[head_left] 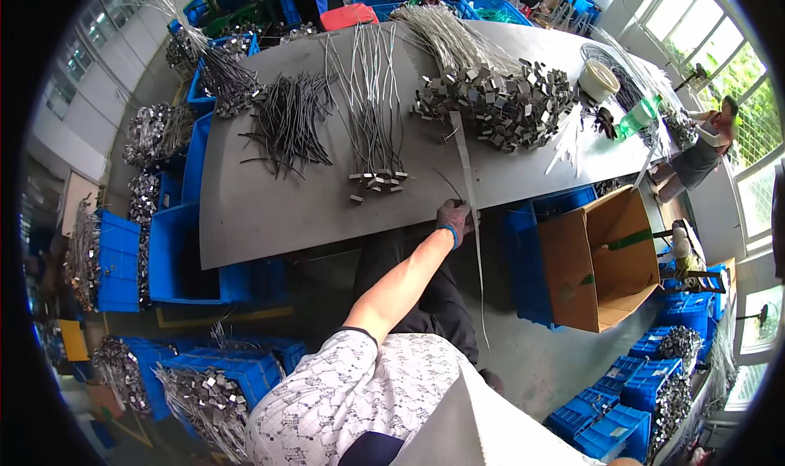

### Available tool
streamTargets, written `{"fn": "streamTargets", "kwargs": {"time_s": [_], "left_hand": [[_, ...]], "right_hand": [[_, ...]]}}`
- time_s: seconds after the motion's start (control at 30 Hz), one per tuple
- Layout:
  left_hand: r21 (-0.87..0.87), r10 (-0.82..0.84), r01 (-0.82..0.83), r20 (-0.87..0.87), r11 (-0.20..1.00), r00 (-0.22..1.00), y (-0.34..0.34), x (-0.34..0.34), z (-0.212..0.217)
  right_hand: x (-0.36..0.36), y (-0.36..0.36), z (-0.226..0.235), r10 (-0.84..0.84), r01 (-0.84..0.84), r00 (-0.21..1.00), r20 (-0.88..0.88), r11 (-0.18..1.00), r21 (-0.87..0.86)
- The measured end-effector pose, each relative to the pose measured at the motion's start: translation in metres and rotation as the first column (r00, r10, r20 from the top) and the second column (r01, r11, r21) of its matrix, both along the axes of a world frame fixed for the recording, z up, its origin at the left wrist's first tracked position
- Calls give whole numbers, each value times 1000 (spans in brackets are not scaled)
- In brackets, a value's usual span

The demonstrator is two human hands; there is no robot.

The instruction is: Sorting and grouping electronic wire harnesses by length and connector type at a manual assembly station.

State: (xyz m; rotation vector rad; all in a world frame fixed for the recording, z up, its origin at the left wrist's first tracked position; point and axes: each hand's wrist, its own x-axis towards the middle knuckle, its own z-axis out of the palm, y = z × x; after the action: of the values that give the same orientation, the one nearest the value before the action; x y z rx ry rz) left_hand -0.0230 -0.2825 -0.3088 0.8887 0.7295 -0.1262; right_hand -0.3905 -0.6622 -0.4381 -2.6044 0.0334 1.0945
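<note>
My left hand (455, 219), in a dark knitted glove with a blue cuff, is closed at the front edge of the grey table (278, 221). A thin black sleeve (446, 183) sticks up from its fingertips. Past its right side runs a long pale flat wire (470, 184), from a small metal block on the table down over the edge; whether the fingers touch it I cannot tell. My right hand is not in view. Ahead lie a row of wires with metal end blocks (378, 181), a pile of black sleeves (296, 118) and a large heap of metal-ended wires (511, 102).
An open cardboard box (572, 262) stands right of my legs, beside the table. Blue crates (184, 253) flank the left side, and more crates (617, 429) sit at lower right. A green bottle (638, 118) and a tub (599, 80) are at the table's right end. Another person (699, 151) stands beyond.
</note>
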Motion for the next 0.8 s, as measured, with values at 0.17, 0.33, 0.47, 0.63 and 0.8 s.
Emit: {"fn": "streamTargets", "kwargs": {"time_s": [0.17, 0.33, 0.47, 0.63, 0.8], "left_hand": [[267, 295, -361, 258, 894, 920, 39, 31, 9], [153, 393, -502, 448, 851, 803, 84, 46, 130], [144, 431, -649, 639, 747, 638, 114, 48, 131], [267, 118, -323, 576, 908, 809, 117, 29, 76], [475, -221, 40, 332, 879, 917, 78, -17, 42]], "right_hand": [[31, 2, -7, 169, -168, 986, 5, 983, -76], [3, -21, 0, 78, -81, 996, -34, 988, -128], [-2, -21, 24, 35, -55, 994, -107, 981, -186], [16, -6, 13, 86, -102, 990, -114, 984, -143], [5, -15, 14, 91, -89, 995, 27, 994, -59]]}}
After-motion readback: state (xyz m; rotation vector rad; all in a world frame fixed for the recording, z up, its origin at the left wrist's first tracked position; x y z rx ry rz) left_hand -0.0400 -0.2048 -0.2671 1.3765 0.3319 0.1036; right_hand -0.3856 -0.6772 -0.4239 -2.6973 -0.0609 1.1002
